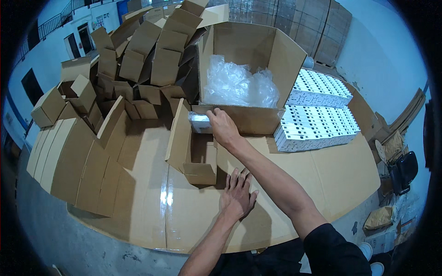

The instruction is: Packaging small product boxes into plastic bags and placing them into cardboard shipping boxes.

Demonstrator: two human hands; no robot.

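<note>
My right hand [222, 126] reaches forward and grips a small silvery wrapped packet [199, 122], held over a small open cardboard box [195, 154] on the cardboard-covered table [138, 198]. My left hand [238, 195] lies flat on the table with fingers spread, just right of the small box and holding nothing. Directly behind the packet stands a large open carton [258, 50] with crumpled clear plastic bags [237, 85] inside.
A heap of small folded cardboard boxes [138, 60] fills the back left. Flat box blanks [69, 161] lie fanned along the left edge. Two stacks of white printed flat packs [317, 115] sit right of the carton. Stacked cartons line the far wall.
</note>
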